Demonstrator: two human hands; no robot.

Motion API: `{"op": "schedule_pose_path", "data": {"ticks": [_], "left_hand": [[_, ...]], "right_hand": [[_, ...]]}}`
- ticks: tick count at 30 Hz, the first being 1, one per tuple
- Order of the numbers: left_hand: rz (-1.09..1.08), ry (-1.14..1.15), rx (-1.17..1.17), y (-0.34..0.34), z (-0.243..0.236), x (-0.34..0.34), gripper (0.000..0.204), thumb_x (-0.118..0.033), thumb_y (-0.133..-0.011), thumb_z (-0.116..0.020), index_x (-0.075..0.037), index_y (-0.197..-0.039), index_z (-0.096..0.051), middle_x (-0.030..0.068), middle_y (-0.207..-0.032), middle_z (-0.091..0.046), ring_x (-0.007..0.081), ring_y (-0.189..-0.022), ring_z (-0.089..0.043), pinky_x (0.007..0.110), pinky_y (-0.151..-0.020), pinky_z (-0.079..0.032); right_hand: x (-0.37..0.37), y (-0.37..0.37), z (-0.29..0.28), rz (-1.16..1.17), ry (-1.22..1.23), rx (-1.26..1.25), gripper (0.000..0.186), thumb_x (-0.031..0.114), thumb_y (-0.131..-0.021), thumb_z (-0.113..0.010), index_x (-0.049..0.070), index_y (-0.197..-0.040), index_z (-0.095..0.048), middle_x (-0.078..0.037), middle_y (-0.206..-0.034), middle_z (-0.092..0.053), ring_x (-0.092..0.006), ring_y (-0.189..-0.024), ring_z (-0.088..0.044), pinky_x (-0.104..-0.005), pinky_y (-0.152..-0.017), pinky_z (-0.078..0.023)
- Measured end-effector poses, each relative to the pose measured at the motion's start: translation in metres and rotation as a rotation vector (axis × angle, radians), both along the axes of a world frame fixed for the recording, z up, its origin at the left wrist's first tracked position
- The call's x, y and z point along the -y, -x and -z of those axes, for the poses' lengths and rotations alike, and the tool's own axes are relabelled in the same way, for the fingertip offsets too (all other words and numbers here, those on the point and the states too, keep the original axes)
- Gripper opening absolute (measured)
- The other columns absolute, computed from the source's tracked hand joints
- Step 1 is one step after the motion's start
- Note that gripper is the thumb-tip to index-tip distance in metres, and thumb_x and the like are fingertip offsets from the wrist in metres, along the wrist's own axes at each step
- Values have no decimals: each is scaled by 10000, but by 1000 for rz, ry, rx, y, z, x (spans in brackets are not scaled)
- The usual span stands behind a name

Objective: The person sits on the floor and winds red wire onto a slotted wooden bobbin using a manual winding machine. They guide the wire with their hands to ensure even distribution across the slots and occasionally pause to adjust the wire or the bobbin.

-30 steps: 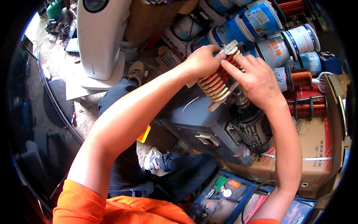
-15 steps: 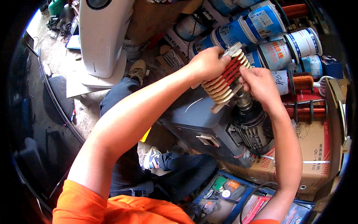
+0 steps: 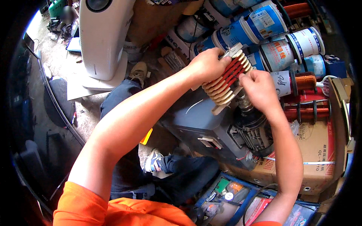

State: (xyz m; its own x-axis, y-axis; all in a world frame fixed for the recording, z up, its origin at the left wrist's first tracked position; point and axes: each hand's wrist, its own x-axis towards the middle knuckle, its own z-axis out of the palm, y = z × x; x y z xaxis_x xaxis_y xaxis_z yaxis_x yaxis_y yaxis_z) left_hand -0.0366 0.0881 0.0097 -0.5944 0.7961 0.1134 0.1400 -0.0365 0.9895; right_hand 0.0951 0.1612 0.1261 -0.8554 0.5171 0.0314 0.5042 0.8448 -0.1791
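Note:
A coil winding former point(image 3: 217, 94) with a stack of cream ridges is held up at a tilt over the grey machine. Bundles of red wire point(image 3: 234, 71) lie in the slots between its ridges. My left hand point(image 3: 209, 66) is closed around the former's far left side, thumb on top beside its pale end bar point(image 3: 235, 50). At the right side my right hand point(image 3: 258, 88) has its fingers pinched together against the wire and ridges; what lies between the fingertips is hidden. Just under the former stands a metal spindle point(image 3: 245, 103) on a dark motor point(image 3: 252, 132).
Wire spools with blue and white labels point(image 3: 266, 24) are piled at the far right, with copper-wire spools point(image 3: 305, 82) nearby. A grey machine box point(image 3: 196, 116) sits below my hands. Near my right forearm are a cardboard box point(image 3: 315, 150) and a blue-edged parts tray point(image 3: 226, 214).
My right hand has shifted slightly left and down along the former. The former has moved a little left with my left hand, which keeps its grip.

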Motion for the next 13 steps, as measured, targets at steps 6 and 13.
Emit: {"op": "schedule_pose_path", "data": {"ticks": [6,13], "left_hand": [[-34,-25,25,-2,3,0,502,-352,-920,-553,66,-1199,-568,260,-1063,-646,318,-997,-642,384,-889,-481],[-28,-19,-16,-1,3,-2,519,-368,-913,-560,64,-1201,-569,262,-1070,-643,341,-998,-638,385,-894,-479]], "right_hand": [[3,-4,-23,-416,-247,-132,247,203,-795,-711,38,-970,-654,-114,-803,-624,-289,-718,-601,-357,-641,-477],[-10,-4,-14,-663,-571,178,227,111,-755,-680,67,-973,-639,-73,-889,-609,-263,-835,-584,-358,-712,-469]]}}
